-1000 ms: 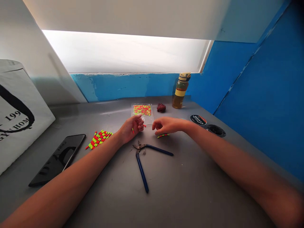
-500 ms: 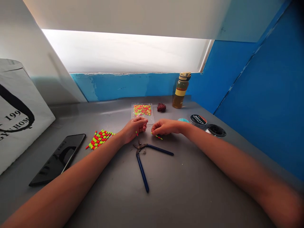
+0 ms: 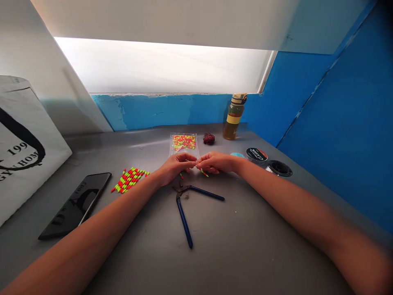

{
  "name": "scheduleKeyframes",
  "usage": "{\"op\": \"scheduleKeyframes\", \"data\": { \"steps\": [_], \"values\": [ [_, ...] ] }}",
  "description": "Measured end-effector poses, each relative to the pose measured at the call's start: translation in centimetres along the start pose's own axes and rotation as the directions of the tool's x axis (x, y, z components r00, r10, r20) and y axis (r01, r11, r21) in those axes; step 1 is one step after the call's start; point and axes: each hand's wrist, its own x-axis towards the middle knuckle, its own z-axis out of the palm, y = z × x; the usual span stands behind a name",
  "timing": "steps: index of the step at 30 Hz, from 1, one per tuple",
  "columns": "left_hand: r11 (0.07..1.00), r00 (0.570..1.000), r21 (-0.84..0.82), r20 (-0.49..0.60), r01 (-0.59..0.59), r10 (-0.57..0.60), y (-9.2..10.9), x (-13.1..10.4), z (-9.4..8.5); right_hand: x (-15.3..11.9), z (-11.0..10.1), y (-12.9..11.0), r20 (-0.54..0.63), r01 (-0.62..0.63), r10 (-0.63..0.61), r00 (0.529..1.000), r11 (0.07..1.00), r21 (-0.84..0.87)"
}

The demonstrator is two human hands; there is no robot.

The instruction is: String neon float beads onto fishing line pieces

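Fingertips of my left hand [image 3: 175, 168] and my right hand [image 3: 219, 161] meet above the table, both closed in a pinch. A short row of red and yellow-green oval beads [image 3: 204, 173] hangs just below my right fingers. One more small red and yellow-green piece [image 3: 181, 176] shows beneath my left hand. What my left fingers pinch is too small to make out. Nearest to both hands lie spread pliers [image 3: 184, 219] with blue handles, their jaws toward my left hand. A flat group of joined red and yellow-green beads [image 3: 130, 180] rests left of my left forearm.
Behind my hands lie a clear bag of beads [image 3: 184, 142] and a dark red thread bundle [image 3: 209, 139]. A bottle [image 3: 233, 119] stands at the back. Spools [image 3: 257, 155] sit to the right. On the left are a phone [image 3: 75, 207] and a white bag [image 3: 27, 143].
My left hand has moved right and my right hand slightly left and up, so their fingertips now meet. The beads below them shifted a little. The pliers stayed put.
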Motion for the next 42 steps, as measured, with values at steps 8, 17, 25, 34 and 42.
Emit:
{"op": "scheduleKeyframes", "data": {
  "steps": [8, 17, 25, 34, 42],
  "values": [
    [0.998, 0.998, 0.042, 0.059, 0.037, -0.039, 0.5, -0.4, 0.0, 0.1, -0.2, 0.1, 0.009, -0.003, 0.003, 1.000, 0.999, 0.035],
    [0.995, 0.996, 0.091, 0.075, 0.035, -0.042, 0.4, -0.4, 0.0, 0.1, -0.5, 0.2, 0.026, 0.002, -0.002, 1.000, 1.000, 0.013],
    [0.992, 0.997, 0.120, 0.064, 0.039, -0.047, 0.7, -0.5, 0.3, 0.4, -0.7, 0.4, 0.042, 0.012, -0.013, 0.999, 1.000, 0.016],
    [0.997, 0.998, 0.064, 0.020, 0.050, -0.051, 0.3, -0.2, 0.1, 0.6, -1.1, 0.7, 0.064, -0.012, 0.009, 0.998, 0.999, 0.037],
    [0.974, 0.998, -0.223, -0.037, 0.038, -0.048, 0.2, 0.3, -0.1, 0.6, -1.1, 0.7, 0.096, -0.021, 0.020, 0.995, 1.000, 0.006]
  ]
}}
